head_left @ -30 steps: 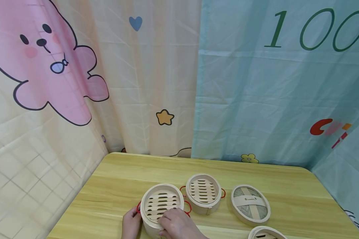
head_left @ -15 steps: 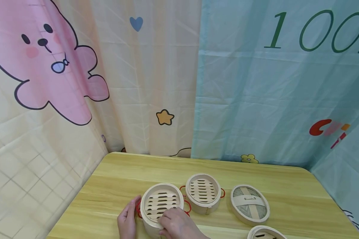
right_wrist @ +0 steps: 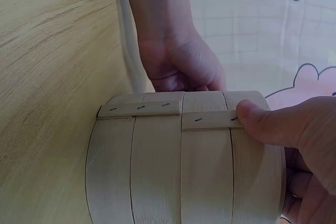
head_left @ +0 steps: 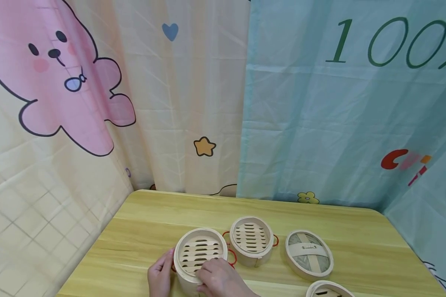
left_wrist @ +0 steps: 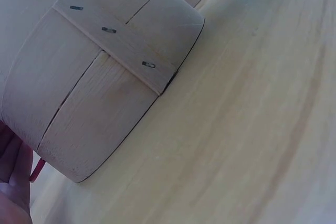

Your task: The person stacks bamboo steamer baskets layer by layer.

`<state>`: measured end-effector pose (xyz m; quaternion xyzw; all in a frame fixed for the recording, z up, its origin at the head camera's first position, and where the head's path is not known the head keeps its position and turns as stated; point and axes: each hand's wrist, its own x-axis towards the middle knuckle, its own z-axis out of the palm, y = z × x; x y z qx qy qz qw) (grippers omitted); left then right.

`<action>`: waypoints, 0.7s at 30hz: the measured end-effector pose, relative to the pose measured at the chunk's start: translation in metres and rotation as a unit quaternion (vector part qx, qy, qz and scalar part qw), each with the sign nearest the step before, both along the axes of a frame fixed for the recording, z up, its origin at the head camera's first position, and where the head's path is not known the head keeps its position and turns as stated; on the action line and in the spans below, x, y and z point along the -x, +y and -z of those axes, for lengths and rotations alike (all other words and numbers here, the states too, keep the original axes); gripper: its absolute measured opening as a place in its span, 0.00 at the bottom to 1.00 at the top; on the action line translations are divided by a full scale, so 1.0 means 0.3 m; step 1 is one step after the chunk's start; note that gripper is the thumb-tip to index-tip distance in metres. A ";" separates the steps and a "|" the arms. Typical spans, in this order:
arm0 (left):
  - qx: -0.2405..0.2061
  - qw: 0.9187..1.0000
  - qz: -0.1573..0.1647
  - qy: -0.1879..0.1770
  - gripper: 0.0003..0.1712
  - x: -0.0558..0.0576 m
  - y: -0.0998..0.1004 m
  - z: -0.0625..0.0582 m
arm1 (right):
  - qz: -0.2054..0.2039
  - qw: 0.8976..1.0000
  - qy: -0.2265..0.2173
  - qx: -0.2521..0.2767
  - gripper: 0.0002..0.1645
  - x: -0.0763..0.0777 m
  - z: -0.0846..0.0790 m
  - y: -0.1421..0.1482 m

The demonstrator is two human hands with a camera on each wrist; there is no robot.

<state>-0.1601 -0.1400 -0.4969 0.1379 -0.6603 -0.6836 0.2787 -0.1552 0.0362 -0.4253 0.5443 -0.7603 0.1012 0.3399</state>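
Observation:
Two bamboo steamer baskets (head_left: 187, 278) stand stacked at the table's near left, slatted floor facing up, red cord handles on the sides. My right hand (head_left: 223, 278) grips the top basket's near rim, its thumb (right_wrist: 257, 121) on the outer wall and its other fingers over the rim. At the left side, my left hand (head_left: 160, 274) has curled fingers against the stack by the red handle (left_wrist: 38, 170), covering most of that handle. In the right wrist view, the tiers' stapled side strips (right_wrist: 139, 109) sit slightly out of line.
Another slatted steamer basket (head_left: 250, 260) with red handles stands just behind, to the right. A woven steamer lid (head_left: 309, 253) lies farther right. One more round bamboo piece (head_left: 328, 284) is cut off at the bottom edge. Printed curtains (head_left: 204, 103) hang behind the wooden table (head_left: 134, 231).
My left hand eased away from the red handle with straighter fingers, then came back against the stack's left side. My right hand keeps its grip. The head view has shifted slightly.

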 end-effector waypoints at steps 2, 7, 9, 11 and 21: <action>0.008 1.000 -0.010 -0.006 0.11 0.002 0.001 -0.002 | -0.004 1.000 -0.002 0.001 0.15 0.001 0.002 0.001; 0.016 0.999 -0.024 -0.014 0.10 0.008 -0.001 0.005 | -0.028 0.999 -0.010 0.016 0.16 0.003 -0.006 0.009; 0.011 1.000 -0.024 -0.014 0.10 0.012 -0.003 0.011 | -0.039 0.999 -0.007 0.034 0.16 0.003 -0.019 0.022; 0.009 1.000 -0.024 -0.016 0.11 0.016 -0.006 0.016 | -0.042 0.998 -0.003 0.056 0.16 -0.001 -0.036 0.044; 0.013 1.000 -0.022 -0.016 0.11 0.025 -0.009 0.028 | -0.010 0.996 -0.046 0.072 0.16 -0.029 -0.094 0.279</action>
